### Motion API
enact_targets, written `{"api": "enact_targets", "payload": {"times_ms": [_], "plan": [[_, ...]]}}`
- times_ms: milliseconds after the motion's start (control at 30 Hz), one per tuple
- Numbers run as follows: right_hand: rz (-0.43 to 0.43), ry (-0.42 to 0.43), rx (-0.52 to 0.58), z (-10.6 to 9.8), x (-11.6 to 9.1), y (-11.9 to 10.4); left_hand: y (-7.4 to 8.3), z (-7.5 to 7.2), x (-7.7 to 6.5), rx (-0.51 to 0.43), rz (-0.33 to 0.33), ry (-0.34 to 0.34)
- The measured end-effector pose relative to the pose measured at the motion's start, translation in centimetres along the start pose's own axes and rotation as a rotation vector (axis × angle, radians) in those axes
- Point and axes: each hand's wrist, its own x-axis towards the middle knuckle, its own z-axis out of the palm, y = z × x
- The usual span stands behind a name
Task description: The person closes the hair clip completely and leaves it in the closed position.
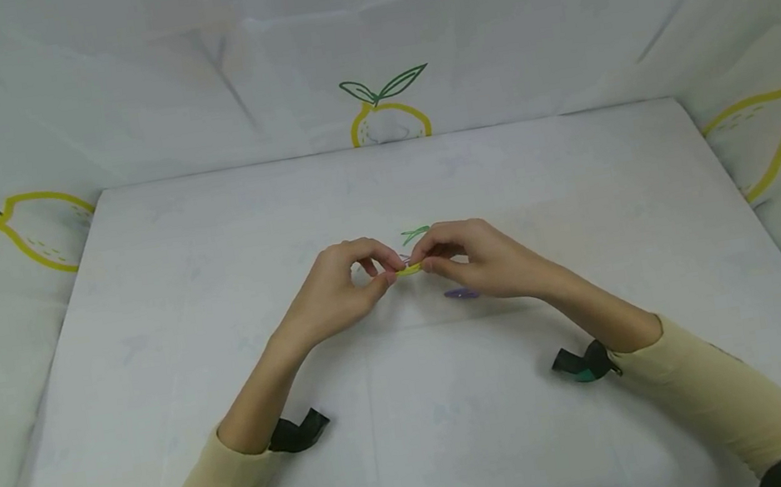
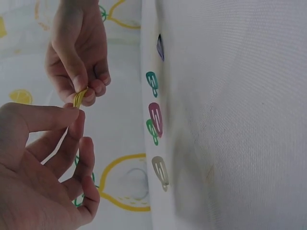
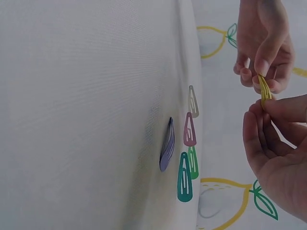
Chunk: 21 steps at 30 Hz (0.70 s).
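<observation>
Both hands hold one yellow snap hair clip (image 1: 410, 270) above the table, one at each end. My left hand (image 1: 326, 295) pinches its left end between thumb and fingertips; my right hand (image 1: 492, 262) pinches the other end. From the left wrist view, the clip appears slightly bowed. Several more hair clips lie on the table beneath and around the hands: a purple one (image 3: 168, 148) closest to the right hand, a teal one (image 3: 184, 179), a pink one (image 3: 190, 132), a green one (image 2: 152, 134) partly behind the pink, and a pale grey one (image 2: 160, 172).
A white cloth covers the table (image 1: 420, 441). White sheets with drawn lemons (image 1: 391, 121) hang at the back and sides. Dark straps (image 1: 299, 432) stick out by the sleeve cuffs.
</observation>
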Motion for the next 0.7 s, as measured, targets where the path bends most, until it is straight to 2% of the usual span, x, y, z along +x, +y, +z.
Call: {"api": "enact_targets", "payload": {"times_ms": [367, 700], "plan": [[0.039, 0.023, 0.044, 0.23, 0.04, 0.05, 0.12, 0.27, -0.13, 0.026, 0.046, 0.029], [0.016, 0.046, 0.132, 0.57, 0.26, 0.08, 0.12, 0.33, -0.32, 0.036, 0.017, 0.052]]}}
